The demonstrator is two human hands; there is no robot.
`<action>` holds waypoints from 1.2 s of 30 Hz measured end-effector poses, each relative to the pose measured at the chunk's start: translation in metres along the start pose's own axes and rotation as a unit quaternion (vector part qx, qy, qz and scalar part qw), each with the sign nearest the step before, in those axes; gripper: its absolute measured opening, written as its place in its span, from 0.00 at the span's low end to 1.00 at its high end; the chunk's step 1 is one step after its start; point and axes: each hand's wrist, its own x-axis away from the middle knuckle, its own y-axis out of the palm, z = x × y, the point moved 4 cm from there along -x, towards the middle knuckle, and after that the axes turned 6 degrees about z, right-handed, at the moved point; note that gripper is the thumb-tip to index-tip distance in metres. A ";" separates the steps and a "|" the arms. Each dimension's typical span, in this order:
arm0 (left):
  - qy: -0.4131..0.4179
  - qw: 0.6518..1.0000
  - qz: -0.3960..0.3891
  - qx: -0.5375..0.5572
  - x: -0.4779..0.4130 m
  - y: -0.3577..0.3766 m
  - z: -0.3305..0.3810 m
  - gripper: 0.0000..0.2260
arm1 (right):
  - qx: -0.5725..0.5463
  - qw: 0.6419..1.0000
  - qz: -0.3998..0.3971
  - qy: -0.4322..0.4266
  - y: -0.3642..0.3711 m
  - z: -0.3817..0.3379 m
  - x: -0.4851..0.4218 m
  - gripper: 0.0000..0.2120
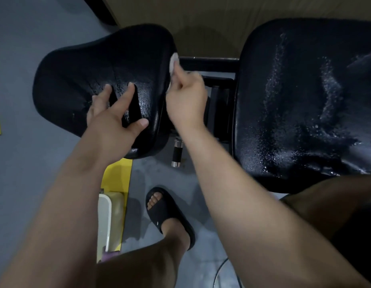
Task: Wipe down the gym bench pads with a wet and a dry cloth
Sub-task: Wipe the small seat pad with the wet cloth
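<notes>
A black seat pad [80,65] lies at the upper left, its surface glistening near the middle. My left hand [116,119] rests on its near part with fingers spread and straight. My right hand [186,98] grips a white cloth [173,61] and holds it against the seat pad's right edge. A larger black back pad [301,100] at the right is streaked with water drops.
A black metal frame [213,65] joins the two pads, with a chrome-and-black adjustment knob [177,152] below it. On the grey floor are yellow markings [118,175], a white container [105,217], and my foot in a black slide sandal [170,215].
</notes>
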 end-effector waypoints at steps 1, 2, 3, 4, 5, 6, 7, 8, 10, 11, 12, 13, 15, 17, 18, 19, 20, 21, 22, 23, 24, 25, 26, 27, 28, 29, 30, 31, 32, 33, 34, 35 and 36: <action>0.000 1.000 -0.001 0.000 0.000 0.000 0.001 0.32 | 0.003 1.000 -0.009 0.015 0.004 0.002 -0.013 0.18; 0.000 1.000 -0.001 0.002 0.001 -0.001 0.001 0.32 | -0.006 1.000 -0.014 0.024 0.005 0.001 -0.016 0.18; 0.000 1.000 -0.001 0.003 0.001 -0.001 0.001 0.32 | -0.022 0.999 -0.013 0.020 0.005 -0.001 -0.009 0.19; -0.001 1.000 -0.001 0.004 0.001 -0.001 0.002 0.32 | -0.033 0.999 -0.012 0.007 0.001 -0.003 0.004 0.19; -0.004 1.000 -0.003 0.006 0.000 -0.001 0.002 0.32 | -0.044 0.999 -0.015 -0.006 -0.002 -0.001 0.019 0.19; -0.008 1.000 -0.006 0.008 -0.001 0.000 0.003 0.32 | -0.053 0.998 -0.020 -0.011 -0.007 0.001 0.031 0.19; -0.011 1.000 -0.008 0.010 -0.002 0.001 0.003 0.32 | -0.050 0.998 -0.021 -0.018 -0.009 0.003 0.036 0.19; -0.012 1.000 -0.008 0.012 -0.002 0.001 0.004 0.32 | -0.040 0.999 -0.019 -0.025 -0.009 0.003 0.031 0.19; -0.009 1.000 -0.004 0.012 -0.001 0.001 0.004 0.32 | -0.005 1.000 -0.019 -0.017 0.001 0.002 -0.001 0.18; -0.007 1.000 -0.005 0.012 -0.001 0.001 0.004 0.32 | 0.014 0.999 -0.030 -0.004 0.006 0.001 -0.022 0.18; -0.006 1.000 -0.007 0.012 0.000 0.001 0.004 0.32 | 0.032 0.998 -0.047 0.003 0.011 0.001 -0.042 0.18; -0.006 1.000 -0.008 0.013 0.000 0.001 0.004 0.32 | 0.044 0.997 -0.068 0.012 0.014 0.002 -0.057 0.18; -0.009 1.000 -0.009 0.015 -0.001 0.001 0.004 0.32 | 0.049 0.993 -0.101 0.036 0.016 0.006 -0.067 0.19; -0.013 1.000 -0.010 0.017 -0.002 0.002 0.005 0.33 | 0.048 0.991 -0.107 0.061 0.011 0.013 -0.050 0.18; -0.016 1.000 -0.011 0.016 -0.003 0.002 0.006 0.33 | 0.044 0.990 -0.113 0.069 0.007 0.016 -0.037 0.17; -0.018 1.000 -0.011 0.014 -0.003 0.002 0.006 0.33 | 0.041 0.989 -0.120 0.073 0.004 0.018 -0.024 0.17; -0.020 1.000 -0.012 0.012 -0.004 0.002 0.007 0.33 | 0.041 0.988 -0.126 0.074 0.003 0.019 -0.019 0.17; -0.022 1.000 -0.012 0.011 -0.003 0.002 0.007 0.33 | 0.048 0.987 -0.131 0.076 0.005 0.017 -0.024 0.16; -0.023 1.000 -0.011 0.011 -0.004 0.001 0.007 0.33 | 0.058 0.986 -0.135 0.084 0.010 0.017 -0.036 0.16; -0.023 1.000 -0.011 0.011 -0.003 0.001 0.006 0.33 | 0.066 0.984 -0.134 0.093 0.013 0.016 -0.049 0.17; -0.022 1.000 -0.010 0.012 -0.003 0.001 0.006 0.33 | 0.069 0.983 -0.137 0.105 0.015 0.013 -0.060 0.18; -0.019 1.000 -0.009 0.012 -0.003 0.001 0.005 0.33 | 0.074 0.981 -0.143 0.113 0.015 0.011 -0.066 0.19; -0.017 1.000 -0.008 0.012 -0.003 0.001 0.004 0.33 | 0.078 0.980 -0.146 0.108 0.015 0.010 -0.066 0.19; -0.014 1.000 -0.007 0.011 -0.002 0.001 0.003 0.33 | 0.076 0.982 -0.146 0.096 0.013 0.011 -0.062 0.18; -0.013 1.000 -0.007 0.010 -0.002 0.001 0.003 0.33 | 0.070 0.983 -0.145 0.086 0.010 0.012 -0.054 0.18; -0.012 1.000 -0.008 0.009 -0.002 0.001 0.002 0.33 | 0.066 0.985 -0.141 0.077 0.006 0.013 -0.042 0.17; -0.010 1.000 -0.008 0.007 -0.003 0.002 0.002 0.33 | 0.060 0.987 -0.131 0.070 0.002 0.014 -0.029 0.17; -0.009 1.000 -0.007 0.005 -0.003 0.002 0.002 0.34 | 0.047 0.990 -0.117 0.067 -0.001 0.015 -0.014 0.17; -0.008 1.000 -0.005 0.003 -0.003 0.003 0.001 0.34 | 0.031 0.992 -0.099 0.064 -0.005 0.016 0.002 0.17; -0.007 1.000 -0.003 0.003 -0.003 0.003 0.001 0.34 | 0.020 0.995 -0.080 0.059 -0.008 0.016 0.021 0.18; -0.006 1.000 -0.002 0.004 -0.004 0.003 0.002 0.33 | 0.016 0.996 -0.067 0.056 -0.013 0.016 0.041 0.18; -0.004 1.000 -0.001 0.005 -0.003 0.002 0.001 0.33 | 0.009 0.996 -0.063 0.058 -0.018 0.015 0.061 0.17; -0.002 1.000 0.001 0.006 -0.003 0.001 0.001 0.33 | -0.006 0.995 -0.069 0.068 -0.022 0.012 0.079 0.17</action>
